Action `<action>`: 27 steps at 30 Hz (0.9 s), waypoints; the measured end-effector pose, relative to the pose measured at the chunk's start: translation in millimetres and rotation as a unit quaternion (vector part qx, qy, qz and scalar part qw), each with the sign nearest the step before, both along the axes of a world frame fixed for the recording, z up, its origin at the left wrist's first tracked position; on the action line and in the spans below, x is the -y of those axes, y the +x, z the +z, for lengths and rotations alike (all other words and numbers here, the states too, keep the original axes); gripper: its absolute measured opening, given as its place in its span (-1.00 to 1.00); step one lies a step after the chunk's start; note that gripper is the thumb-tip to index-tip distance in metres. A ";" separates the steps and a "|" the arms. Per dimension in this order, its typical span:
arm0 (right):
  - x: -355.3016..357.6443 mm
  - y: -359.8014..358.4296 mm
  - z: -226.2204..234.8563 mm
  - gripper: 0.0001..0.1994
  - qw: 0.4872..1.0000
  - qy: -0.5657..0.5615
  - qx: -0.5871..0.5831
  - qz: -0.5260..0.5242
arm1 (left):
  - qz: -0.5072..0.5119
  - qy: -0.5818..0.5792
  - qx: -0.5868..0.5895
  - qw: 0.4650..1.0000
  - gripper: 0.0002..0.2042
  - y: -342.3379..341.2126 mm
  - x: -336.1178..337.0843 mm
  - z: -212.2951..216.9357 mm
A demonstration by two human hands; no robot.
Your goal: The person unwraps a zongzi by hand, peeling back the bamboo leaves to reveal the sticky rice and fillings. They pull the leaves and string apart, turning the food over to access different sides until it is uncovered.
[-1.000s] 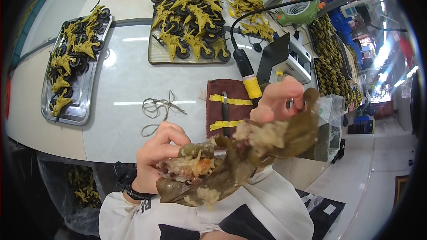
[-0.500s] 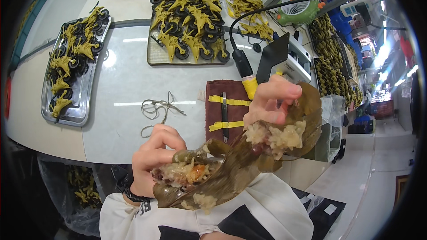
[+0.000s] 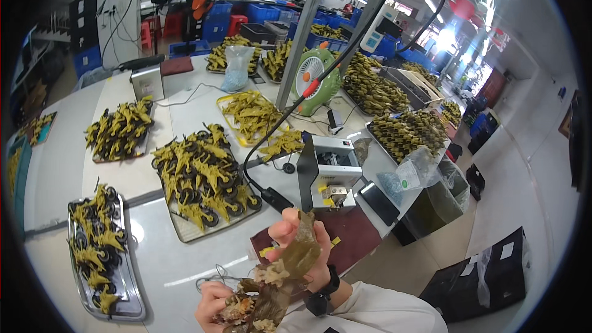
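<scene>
- Head view: yellow models (image 3: 111, 237) fill a silver tray (image 3: 126, 280) on the tabletop (image 3: 161, 253); the right hand (image 3: 320, 262) partly hides a dark red mat (image 3: 357, 234).
- The brown leaf (image 3: 302, 251), clumped with pale rice (image 3: 270, 273), is at the tabletop's near side, gripped by left hand (image 3: 213, 304) and right.

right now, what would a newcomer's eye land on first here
Probably the opened leaf-wrapped sticky rice, held between the left hand and right hand at the lower middle, an odd sight on a workbench. Next might come the heaped yellow toy motorcycles with black wheels, left of centre, then the green desk fan just right of the metal post.
</scene>
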State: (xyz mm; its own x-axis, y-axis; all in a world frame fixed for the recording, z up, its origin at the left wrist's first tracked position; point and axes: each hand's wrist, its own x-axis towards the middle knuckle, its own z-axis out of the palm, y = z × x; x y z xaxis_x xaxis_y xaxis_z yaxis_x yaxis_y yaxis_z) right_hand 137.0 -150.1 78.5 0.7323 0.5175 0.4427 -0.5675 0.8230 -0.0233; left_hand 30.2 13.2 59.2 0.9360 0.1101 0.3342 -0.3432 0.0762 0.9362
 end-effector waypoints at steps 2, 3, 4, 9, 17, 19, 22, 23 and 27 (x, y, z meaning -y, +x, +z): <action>5.4 -0.7 7.9 -0.65 1.000 0.010 -0.004 -0.018 | -0.008 -0.028 0.024 0.999 -0.81 7.4 1.1 4.1; 6.3 -2.0 11.4 -0.65 0.999 0.018 -0.016 -0.025 | -0.009 -0.026 0.024 0.999 -0.81 10.3 0.6 8.2; 4.8 -4.1 13.6 -0.65 0.999 0.020 -0.018 -0.024 | -0.009 -0.027 0.029 0.999 -0.81 12.7 -0.4 13.4; -28.3 9.5 36.8 -0.64 0.995 -0.033 -0.069 -0.057 | 0.018 0.003 -0.003 1.000 -0.91 16.3 -31.9 34.5; -107.1 -9.5 61.8 -0.70 0.991 0.029 -0.106 0.076 | 0.105 -0.018 -0.019 0.994 -0.68 -21.1 -89.1 49.4; -135.0 -17.4 60.4 -0.77 0.983 0.043 -0.106 0.142 | 0.137 0.004 -0.036 0.990 -0.68 -46.9 -106.6 64.0; -168.9 -40.6 89.7 -0.78 0.975 0.009 -0.099 0.196 | 0.184 0.032 -0.039 0.982 -0.68 -89.7 -124.7 93.4; -179.2 -53.3 98.8 -0.78 0.971 0.015 -0.108 0.212 | 0.209 0.037 -0.029 0.977 -0.69 -103.9 -129.0 102.0; -211.7 -100.7 135.1 -0.82 0.946 0.081 -0.121 0.289 | 0.254 0.067 0.006 0.965 -0.71 -156.2 -146.5 139.1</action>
